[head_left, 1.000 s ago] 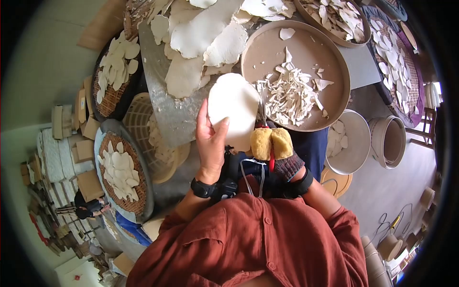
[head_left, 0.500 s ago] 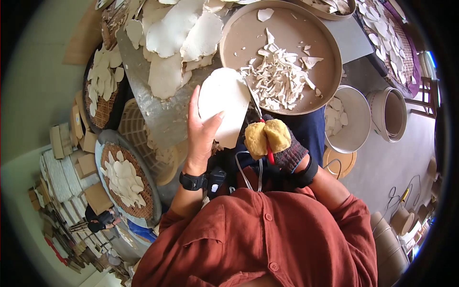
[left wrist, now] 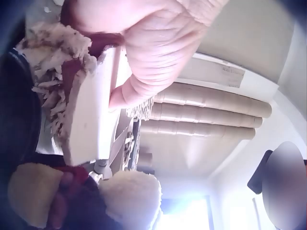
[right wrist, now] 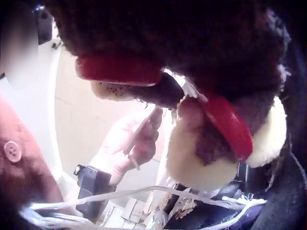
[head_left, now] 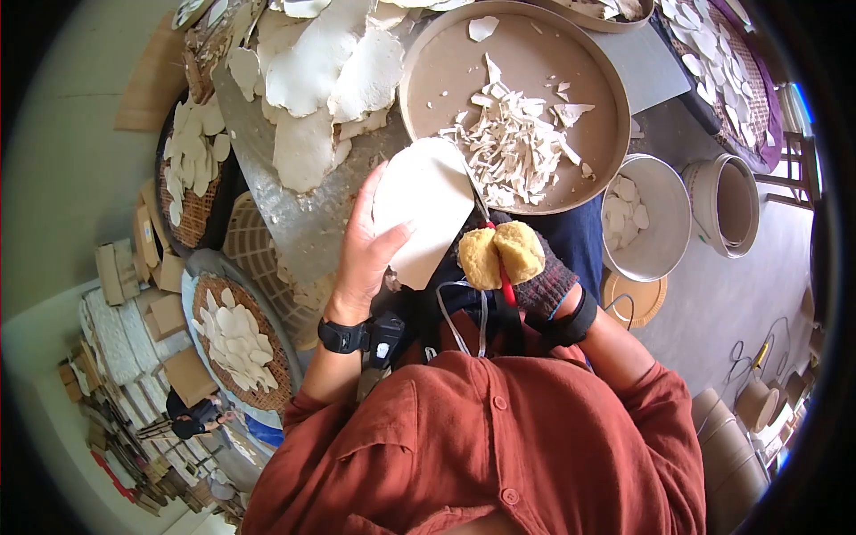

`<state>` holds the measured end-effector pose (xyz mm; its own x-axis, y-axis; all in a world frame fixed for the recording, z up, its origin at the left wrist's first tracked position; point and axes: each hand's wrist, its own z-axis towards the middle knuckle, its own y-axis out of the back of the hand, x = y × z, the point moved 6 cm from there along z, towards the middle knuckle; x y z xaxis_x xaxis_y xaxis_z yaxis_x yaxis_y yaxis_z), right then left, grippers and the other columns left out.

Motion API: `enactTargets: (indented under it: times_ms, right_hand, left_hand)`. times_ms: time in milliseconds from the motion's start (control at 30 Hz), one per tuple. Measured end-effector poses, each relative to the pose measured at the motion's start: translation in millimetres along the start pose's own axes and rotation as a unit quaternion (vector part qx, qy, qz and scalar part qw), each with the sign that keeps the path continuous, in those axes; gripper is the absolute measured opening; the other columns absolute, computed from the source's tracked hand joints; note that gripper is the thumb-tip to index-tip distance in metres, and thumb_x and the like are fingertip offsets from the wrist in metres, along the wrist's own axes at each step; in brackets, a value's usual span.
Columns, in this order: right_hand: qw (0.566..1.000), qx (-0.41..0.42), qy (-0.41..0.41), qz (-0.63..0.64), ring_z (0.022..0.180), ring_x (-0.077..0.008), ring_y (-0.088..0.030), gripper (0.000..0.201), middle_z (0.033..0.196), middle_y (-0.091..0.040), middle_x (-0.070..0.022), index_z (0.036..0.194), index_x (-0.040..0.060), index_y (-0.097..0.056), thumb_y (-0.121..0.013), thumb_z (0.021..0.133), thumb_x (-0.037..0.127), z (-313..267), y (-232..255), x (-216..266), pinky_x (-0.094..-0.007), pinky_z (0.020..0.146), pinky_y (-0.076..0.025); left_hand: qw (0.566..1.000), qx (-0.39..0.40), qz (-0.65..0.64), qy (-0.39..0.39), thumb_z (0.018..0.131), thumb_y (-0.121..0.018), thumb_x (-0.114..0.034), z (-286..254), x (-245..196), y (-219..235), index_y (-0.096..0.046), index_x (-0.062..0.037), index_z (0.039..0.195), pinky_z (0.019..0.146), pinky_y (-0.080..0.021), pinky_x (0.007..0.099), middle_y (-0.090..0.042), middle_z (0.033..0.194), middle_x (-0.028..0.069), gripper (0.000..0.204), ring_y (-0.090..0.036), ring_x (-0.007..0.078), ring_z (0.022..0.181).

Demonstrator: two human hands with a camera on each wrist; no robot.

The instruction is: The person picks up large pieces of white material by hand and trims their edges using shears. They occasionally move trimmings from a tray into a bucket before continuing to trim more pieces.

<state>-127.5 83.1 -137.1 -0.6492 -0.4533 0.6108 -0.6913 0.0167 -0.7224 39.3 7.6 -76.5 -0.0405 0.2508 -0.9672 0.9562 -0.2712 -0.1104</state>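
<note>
In the head view my bare left hand (head_left: pixel 364 259) pinches a flat white oval piece (head_left: pixel 419 205) with a straight cut lower end, thumb on its face. My right hand (head_left: pixel 535 283), in a dark knitted glove, grips red-handled scissors (head_left: pixel 506 283); their blades (head_left: pixel 475 183) lie along the piece's right edge. Yellow foam pads (head_left: pixel 499 254) cover parts of the grip. The left wrist view shows the left thumb (left wrist: pixel 129 93) pressing the piece (left wrist: pixel 91 120) above the foam. In the right wrist view the red handles (right wrist: pixel 228 127) sit against the dark glove.
A round tray (head_left: pixel 615 134) of white scraps lies just beyond the scissors. Large ragged sheets (head_left: pixel 308 71) are piled on a metal board (head_left: pixel 267 196). A bucket (head_left: pixel 673 241) stands at the right, a woven tray (head_left: pixel 283 357) of oval pieces at the left.
The left hand and white piece have shifted left and tilted, with the lower end swinging left. The scissors stay at the piece's right edge, and the whole head view has moved.
</note>
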Motion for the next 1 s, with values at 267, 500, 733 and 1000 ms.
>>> enactTargets:
  times_ms: [267, 500, 733, 1000]
  right_hand:
    - [0.972, 0.037, 0.087, -0.213, 0.081, -0.0192, -0.064, 0.021, 0.086, -0.066, -0.0093, 0.092, 0.0022, -0.060, -0.052, 0.091, 0.022, 5, 7, -3, -0.0321, 0.071, -0.049]
    - [0.928, 0.136, 0.001, 0.347, 0.096, -0.0210, -0.063, 0.022, 0.105, -0.063, -0.0125, 0.107, -0.0018, -0.057, -0.050, 0.092, 0.014, 4, -3, -8, -0.0329, 0.086, -0.049]
    - [0.954, 0.071, 0.027, 0.290, 0.090, -0.0223, -0.064, 0.025, 0.101, -0.064, -0.0154, 0.105, -0.0046, -0.057, -0.049, 0.093, 0.016, -6, 9, -8, -0.0323, 0.079, -0.051]
    - [0.984, 0.018, 0.013, -0.174, 0.086, -0.0261, -0.062, 0.037, 0.094, -0.063, -0.0109, 0.101, 0.0057, -0.058, -0.068, 0.073, 0.027, 2, 9, -21, -0.0345, 0.079, -0.051]
  left_hand:
    - [1.000, 0.010, -0.004, 0.012, 0.076, -0.061, 0.004, 3, 2, 6, -0.026, -0.0025, 0.140, 0.102, -0.036, 0.0320, -0.040, 0.135, 0.0108, 0.073, -0.042, 0.0187, 0.122]
    - [0.994, 0.100, 0.045, 0.028, 0.075, -0.064, 0.002, 2, -9, 2, -0.028, -0.0029, 0.141, 0.105, -0.029, 0.0310, -0.042, 0.133, 0.0095, 0.075, -0.039, 0.0178, 0.124]
    - [0.985, 0.072, 0.030, 0.154, 0.074, -0.065, 0.002, -16, -13, 11, -0.018, -0.0056, 0.143, 0.089, -0.046, 0.0292, -0.050, 0.124, 0.0146, 0.084, -0.055, 0.0167, 0.105]
    - [0.929, -0.283, -0.228, -0.072, 0.087, -0.057, -0.006, -21, 12, 11, -0.047, -0.0018, 0.122, 0.087, -0.049, 0.0330, -0.055, 0.118, 0.0092, 0.036, -0.057, 0.0194, 0.104]
